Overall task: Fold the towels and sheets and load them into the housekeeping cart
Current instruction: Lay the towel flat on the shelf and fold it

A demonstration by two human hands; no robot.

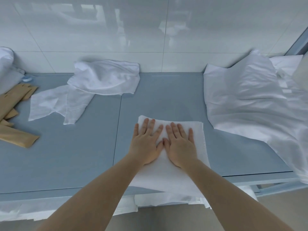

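1. Counter (83, 155): grey-blue flat top set against a white tiled wall (100, 30), bearing all the linen listed below.
2. Sheet (250, 100): large, white, glossy and crumpled, heaped at the counter's right end and spilling over its near edge.
3. Folded towel (168, 177): white, lying flat at the near middle of the counter, its near end overhanging the counter's front edge; it sits directly beneath both hands.
4. Loose cloths (103, 77): white, rumpled, at the far left-centre by the wall, well apart from the hands.
5. Brown paper packets (15, 104): several, scattered at the left edge.
6. Left hand (146, 144): palm down, fingers straight and spread, pressing the towel's far left part.
7. Right hand (181, 144): likewise flat and spread on the towel, just beside the left, thumbs nearly touching.
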